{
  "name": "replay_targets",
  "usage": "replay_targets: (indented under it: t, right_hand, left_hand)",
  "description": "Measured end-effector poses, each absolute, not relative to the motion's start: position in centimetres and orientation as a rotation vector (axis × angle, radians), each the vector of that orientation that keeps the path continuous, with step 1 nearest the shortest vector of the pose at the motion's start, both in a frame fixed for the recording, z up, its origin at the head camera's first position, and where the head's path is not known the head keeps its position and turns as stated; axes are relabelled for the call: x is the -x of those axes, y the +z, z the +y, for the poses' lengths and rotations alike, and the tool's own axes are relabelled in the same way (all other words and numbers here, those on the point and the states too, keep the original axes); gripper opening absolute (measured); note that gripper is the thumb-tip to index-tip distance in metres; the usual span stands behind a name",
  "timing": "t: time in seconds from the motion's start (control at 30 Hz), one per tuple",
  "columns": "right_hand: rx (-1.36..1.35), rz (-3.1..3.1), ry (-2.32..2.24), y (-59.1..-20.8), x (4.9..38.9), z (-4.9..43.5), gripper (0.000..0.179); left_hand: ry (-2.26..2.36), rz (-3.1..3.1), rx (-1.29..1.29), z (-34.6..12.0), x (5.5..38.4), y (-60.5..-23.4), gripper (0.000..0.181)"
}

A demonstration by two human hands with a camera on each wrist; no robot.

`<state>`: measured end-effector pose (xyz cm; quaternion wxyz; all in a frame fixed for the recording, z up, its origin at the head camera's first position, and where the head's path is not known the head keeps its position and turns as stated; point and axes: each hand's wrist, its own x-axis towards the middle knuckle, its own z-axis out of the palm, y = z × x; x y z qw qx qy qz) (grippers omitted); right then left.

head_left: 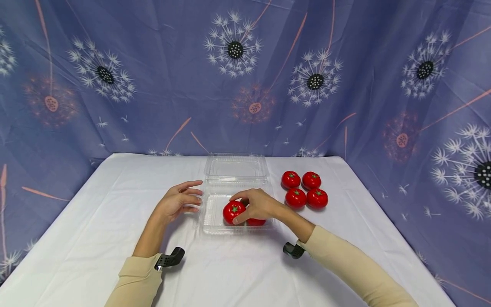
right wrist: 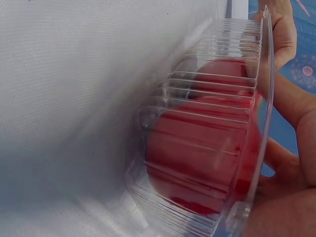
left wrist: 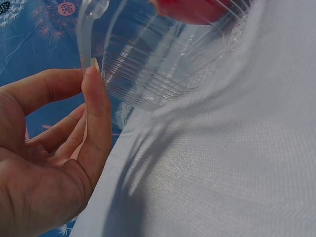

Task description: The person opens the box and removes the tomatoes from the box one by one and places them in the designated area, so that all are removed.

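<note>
A clear plastic clamshell container (head_left: 209, 219) lies open on the white cloth, its lid (head_left: 235, 166) folded back on the far side. My right hand (head_left: 261, 204) holds a red tomato (head_left: 232, 211) inside the tray, thumb on the near side and fingers on the far side. A second tomato (head_left: 256, 222) sits to its right, partly covered by that hand. At the container's left side is my left hand (head_left: 178, 202), fingers spread and lightly bent. In the left wrist view its fingertips (left wrist: 94, 81) are right at the rim.
Several more tomatoes (head_left: 295, 198) stand in a close group on the cloth to the right of the container. A patterned blue curtain (head_left: 172, 85) hangs behind and around the table (head_left: 96, 221).
</note>
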<state>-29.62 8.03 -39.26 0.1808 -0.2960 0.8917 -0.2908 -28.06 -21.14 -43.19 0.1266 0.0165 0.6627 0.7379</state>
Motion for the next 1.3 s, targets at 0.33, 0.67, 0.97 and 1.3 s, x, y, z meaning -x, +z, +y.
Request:
replay_targets:
  t: [0.33,0.67,0.97,1.3]
  right_hand:
    - [0.762,2.602,-0.951,-38.8,29.7,8.1,0.061]
    - [0.637,2.655,-1.036,-36.8,30.4,9.4,0.06]
    - [0.592,2.635,-1.037,-36.1,30.4,10.5,0.059]
    - [0.573,2.719,-1.114,-35.2,30.2,12.2,0.065]
  left_hand:
    - [2.145,1.93,-0.052,-20.8,28.2,-43.2,0.074]
    - [2.132,1.94,-0.034,-20.7,28.0,-43.4,0.075]
    - [2.135,1.947,-0.034,-21.0,27.9,-43.4,0.072]
    - [2.147,1.934,-0.049,-21.0,27.9,-43.0,0.073]
